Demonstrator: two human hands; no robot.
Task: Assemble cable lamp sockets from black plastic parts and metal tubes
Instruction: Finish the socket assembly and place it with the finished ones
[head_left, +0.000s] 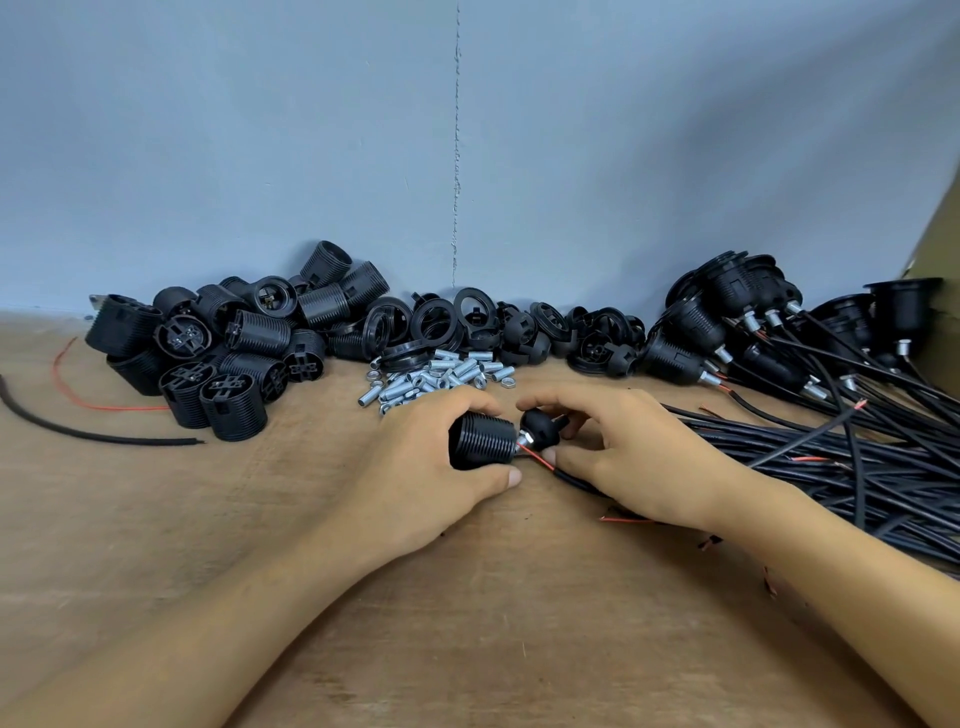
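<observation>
At frame centre we see the left hand (434, 467), its grip curled round a ribbed black plastic socket (480, 441). The socket lies sideways over the wooden tabletop (208, 519), long axis left to right, with its threaded metal tube (523, 440) pointing right. The right hand (639, 454) has its grip pinching a rounded cap (540, 427) at the tube, with a red wire (537, 460) just below.

Hidden by left hand (431, 457), far side of socket body (480, 441); by right hand (639, 452), part of cap (540, 428) and cable (576, 482); cropped at right, cable bundle (857, 478).
</observation>
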